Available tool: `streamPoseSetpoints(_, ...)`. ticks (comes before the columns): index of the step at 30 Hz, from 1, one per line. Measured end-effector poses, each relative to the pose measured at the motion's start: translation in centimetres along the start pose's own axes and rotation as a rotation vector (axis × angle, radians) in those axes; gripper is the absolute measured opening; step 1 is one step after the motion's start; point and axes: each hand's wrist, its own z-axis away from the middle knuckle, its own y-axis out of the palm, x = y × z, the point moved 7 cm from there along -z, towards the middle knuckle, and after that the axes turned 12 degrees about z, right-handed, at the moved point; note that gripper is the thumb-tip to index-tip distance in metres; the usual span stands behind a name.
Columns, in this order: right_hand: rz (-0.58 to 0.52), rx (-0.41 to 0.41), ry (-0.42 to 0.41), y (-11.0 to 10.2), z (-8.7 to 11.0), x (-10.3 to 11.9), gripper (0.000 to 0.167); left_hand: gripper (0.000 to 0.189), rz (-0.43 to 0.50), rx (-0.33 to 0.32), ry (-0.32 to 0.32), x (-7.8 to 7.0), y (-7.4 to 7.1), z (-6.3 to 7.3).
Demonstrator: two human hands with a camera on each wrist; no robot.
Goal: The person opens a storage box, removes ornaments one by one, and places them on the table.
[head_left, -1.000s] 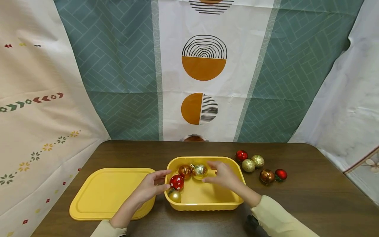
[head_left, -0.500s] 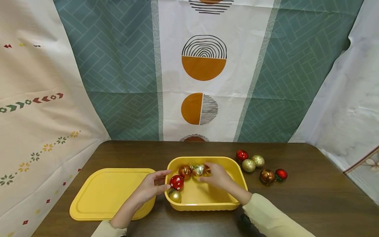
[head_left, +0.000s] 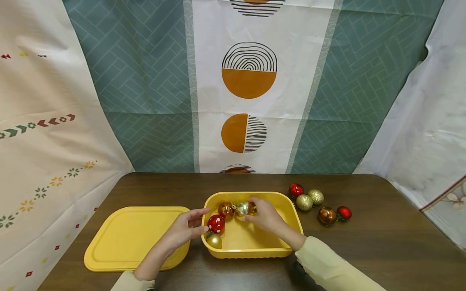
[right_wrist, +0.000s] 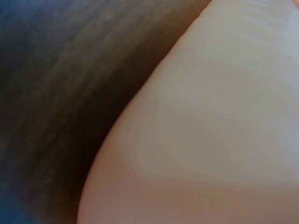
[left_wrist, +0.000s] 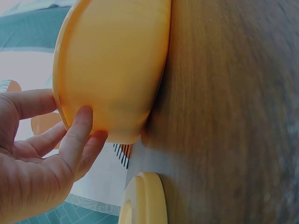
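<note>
A yellow plastic box (head_left: 255, 254) stands on the table with several Christmas baubles in it. Along its left and back sides lie a pale gold bauble (head_left: 214, 241), a red bauble with white dots (head_left: 216, 223), an amber bauble (head_left: 225, 210) and a shiny gold bauble (head_left: 242, 209). Inside the box, my right hand (head_left: 267, 216) holds the shiny gold bauble between thumb and fingers. My left hand (head_left: 183, 228) rests its loosely extended fingers against the box's left wall, which the left wrist view (left_wrist: 112, 70) shows from outside. Only the box wall and table fill the blurred right wrist view.
A yellow lid (head_left: 127, 238) lies flat left of the box. Right of it sit a red bauble (head_left: 296, 190), two glittery gold baubles (head_left: 304, 202), a brown bauble (head_left: 327, 216) and a smaller red one (head_left: 344, 213). Patterned cloth hangs behind the table.
My right hand has moved left and closed its fingers round the shiny gold bauble. The left hand stays at the box wall. The head view has shifted slightly.
</note>
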Motion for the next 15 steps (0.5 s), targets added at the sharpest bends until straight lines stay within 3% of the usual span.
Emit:
streamPoseSetpoints(9, -0.046, -0.002, -0.033, -1.1, 0.5, -0.7, 0.046, 0.051, -0.004, 0.0, 0.001, 0.0, 0.0, 0.0)
streamPoseSetpoints(15, -0.031, -0.018, -0.127, -2.8, 1.0, -1.2, 0.046, 0.051, -0.014, -0.012, -0.009, 0.0, -0.1, 0.0)
